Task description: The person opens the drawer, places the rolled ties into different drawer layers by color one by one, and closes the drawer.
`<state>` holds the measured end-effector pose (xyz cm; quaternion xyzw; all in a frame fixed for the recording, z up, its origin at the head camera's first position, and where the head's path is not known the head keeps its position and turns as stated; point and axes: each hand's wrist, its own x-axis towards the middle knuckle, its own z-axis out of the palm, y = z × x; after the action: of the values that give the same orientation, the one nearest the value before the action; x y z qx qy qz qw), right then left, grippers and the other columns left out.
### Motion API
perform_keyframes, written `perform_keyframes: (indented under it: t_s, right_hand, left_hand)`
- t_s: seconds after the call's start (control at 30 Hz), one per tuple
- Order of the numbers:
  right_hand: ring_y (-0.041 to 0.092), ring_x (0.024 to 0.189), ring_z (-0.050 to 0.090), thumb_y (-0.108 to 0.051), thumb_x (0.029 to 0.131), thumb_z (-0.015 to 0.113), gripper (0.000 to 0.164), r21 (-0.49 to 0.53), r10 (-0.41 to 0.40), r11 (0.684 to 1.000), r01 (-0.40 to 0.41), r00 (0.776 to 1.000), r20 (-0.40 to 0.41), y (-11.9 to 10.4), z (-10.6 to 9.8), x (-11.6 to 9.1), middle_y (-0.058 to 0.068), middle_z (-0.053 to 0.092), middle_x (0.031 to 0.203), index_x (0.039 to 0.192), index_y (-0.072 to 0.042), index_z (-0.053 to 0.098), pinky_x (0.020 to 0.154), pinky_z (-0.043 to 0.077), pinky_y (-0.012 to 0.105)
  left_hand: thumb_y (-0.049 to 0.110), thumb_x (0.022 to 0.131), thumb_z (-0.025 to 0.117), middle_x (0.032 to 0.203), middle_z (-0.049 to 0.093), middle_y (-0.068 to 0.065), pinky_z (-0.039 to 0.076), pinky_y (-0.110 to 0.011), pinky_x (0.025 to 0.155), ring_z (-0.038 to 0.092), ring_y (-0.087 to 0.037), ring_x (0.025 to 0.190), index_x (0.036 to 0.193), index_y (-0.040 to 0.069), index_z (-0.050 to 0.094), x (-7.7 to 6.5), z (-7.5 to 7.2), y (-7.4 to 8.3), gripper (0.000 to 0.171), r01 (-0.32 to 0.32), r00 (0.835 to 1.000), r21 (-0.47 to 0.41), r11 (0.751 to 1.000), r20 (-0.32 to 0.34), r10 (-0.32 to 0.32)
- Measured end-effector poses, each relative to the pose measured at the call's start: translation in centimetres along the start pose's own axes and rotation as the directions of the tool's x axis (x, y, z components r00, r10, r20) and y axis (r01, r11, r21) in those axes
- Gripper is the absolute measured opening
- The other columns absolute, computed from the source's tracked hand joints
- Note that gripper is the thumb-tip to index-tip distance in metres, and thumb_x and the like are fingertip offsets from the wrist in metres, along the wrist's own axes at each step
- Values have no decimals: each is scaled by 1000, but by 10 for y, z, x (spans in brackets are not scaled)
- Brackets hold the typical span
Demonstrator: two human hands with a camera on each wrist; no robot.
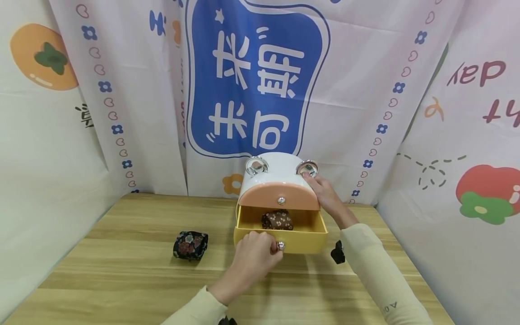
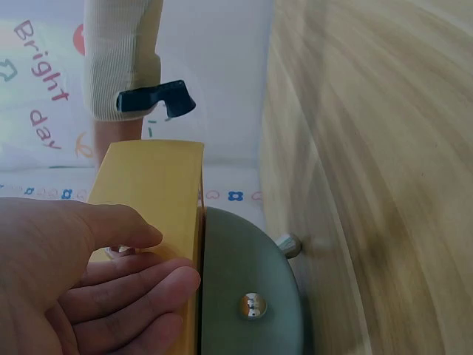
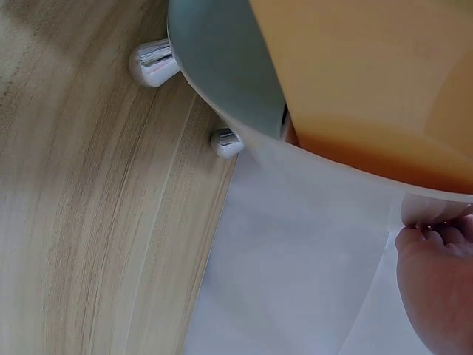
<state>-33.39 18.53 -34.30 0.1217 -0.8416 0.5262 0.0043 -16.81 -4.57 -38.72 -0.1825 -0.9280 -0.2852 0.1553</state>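
Note:
In the head view a small rounded white cabinet (image 1: 280, 169) with chrome rings on top stands on the table. Its yellow drawer (image 1: 305, 241) is pulled out, and a rolled brown floral cloth (image 1: 280, 220) lies inside. My left hand (image 1: 257, 253) pinches the chrome knob (image 1: 280, 245) on the drawer front; in the left wrist view my thumb and fingers (image 2: 140, 303) partly cover it. Against the cabinet's right side rests my right hand (image 1: 325, 194), one digit reaching the right chrome ring (image 1: 307, 168). The right wrist view shows only part of that hand (image 3: 440, 277) against the white side.
A rolled dark floral cloth (image 1: 190, 245) lies on the wooden table (image 1: 122, 253), left of the cabinet. Above the yellow drawer is a closed orange drawer (image 1: 264, 196); a grey-green front (image 2: 240, 274) sits below. Printed curtains (image 1: 357, 90) surround the table.

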Motion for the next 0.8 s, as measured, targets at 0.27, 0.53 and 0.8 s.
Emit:
perform_keyframes:
  t_s: [0.27, 0.53, 0.8]
  right_hand:
    - [21, 92, 65, -73, 103, 41, 79, -16, 13, 1000, -13, 1000, -3, -2, -1, -2, 9, 70, 102, 142, -5, 57, 91, 50, 35]
    - [20, 93, 67, -74, 102, 41, 82, 0, 28, 1000, -28, 1000, 6, -2, -2, -2, 10, 71, 107, 146, -6, 53, 91, 51, 33]
    - [19, 88, 67, -73, 103, 42, 78, 16, 16, 1000, -16, 1000, 9, 2, -2, 0, 7, 70, 101, 138, -5, 57, 86, 54, 33]
  left_hand:
    - [19, 87, 79, 46, 22, 14, 17, -17, 41, 22, -1, 48, 50, 22, 35, 13, 2, -5, 58, 26, 1000, 25, 999, -8, -26]
    - [20, 88, 80, 48, 20, 13, 16, -21, 42, 22, -4, 49, 50, 23, 33, 25, 4, -8, 60, 48, 999, 28, 998, -12, -47]
    - [20, 89, 80, 48, 20, 13, 15, -21, 42, 21, -3, 48, 50, 22, 34, 33, 8, -14, 60, 53, 998, 28, 998, -18, -52]
